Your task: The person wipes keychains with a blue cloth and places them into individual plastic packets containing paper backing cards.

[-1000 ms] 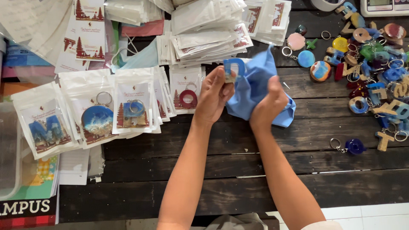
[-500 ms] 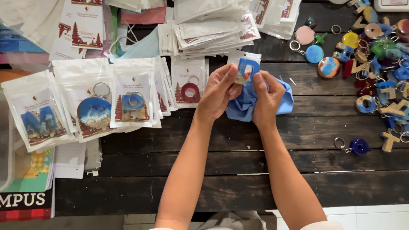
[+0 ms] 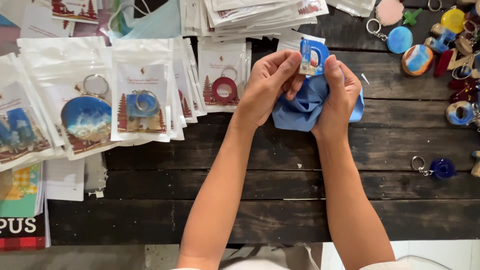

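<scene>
On dark plank table (image 3: 280, 190): packaged keychains (image 3: 140, 100).

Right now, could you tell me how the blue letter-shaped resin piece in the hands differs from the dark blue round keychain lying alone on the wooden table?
The blue letter-shaped resin piece is pinched between the left hand and right hand against a blue cloth; the dark blue round keychain lies untouched on the dark wooden table. The letter piece is lighter blue with an open centre; the round one is darker and solid. The round one shows a metal ring; none shows on the letter piece. Both are glossy blue.

Both hands (image 3: 305, 87) raised together, fingers curled, forearms converging
</scene>
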